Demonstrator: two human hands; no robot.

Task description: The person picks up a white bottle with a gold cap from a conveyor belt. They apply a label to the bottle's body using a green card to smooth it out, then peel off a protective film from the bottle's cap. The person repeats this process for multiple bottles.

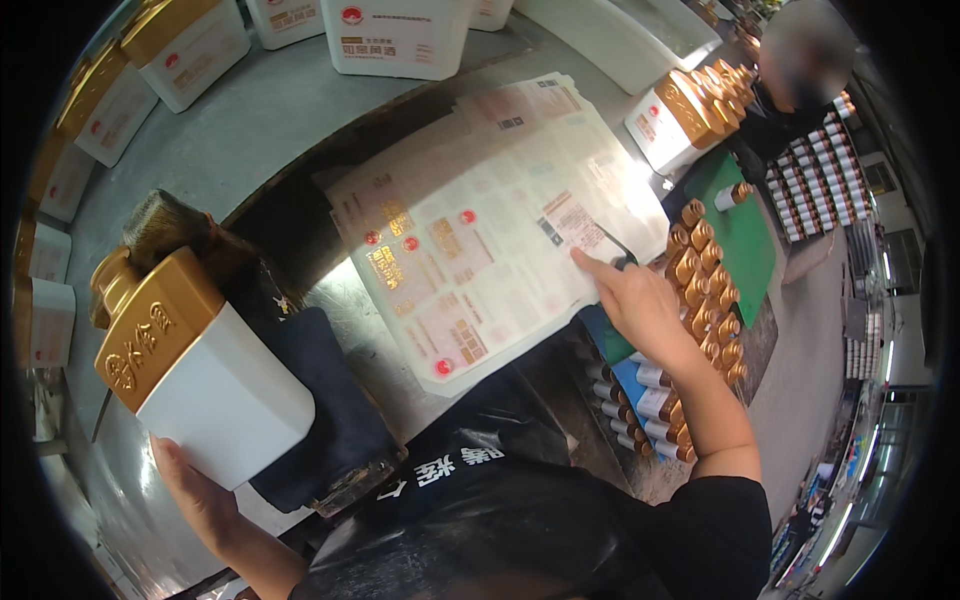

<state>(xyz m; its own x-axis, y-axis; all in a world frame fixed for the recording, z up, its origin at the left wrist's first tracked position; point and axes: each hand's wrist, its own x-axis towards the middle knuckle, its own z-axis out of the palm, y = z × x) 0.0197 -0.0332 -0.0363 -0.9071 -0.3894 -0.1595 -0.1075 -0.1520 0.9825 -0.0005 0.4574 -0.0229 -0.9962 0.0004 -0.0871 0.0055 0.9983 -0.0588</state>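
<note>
My left hand (200,497) grips the lower end of a white bottle (228,385) with a gold shoulder (170,330) and neck. The bottle lies tilted over a dark cloth-covered pad (335,410); most of my fingers are hidden beneath it. Over a stack of printed decal sheets (520,260), my right hand (640,310) is closed around a thin dark curved tool (622,250), whose exact kind I cannot make out. Its index fingertip rests on the top sheet, beside a small block of print. Red round marks and gold lettering show on the sheets.
Several white bottles with gold tops (190,55) line the metal table's far and left edges. A white tub (630,35) stands at the back. To the right are rows of small gold-capped bottles (705,280), a green mat (735,230) and another person (800,70).
</note>
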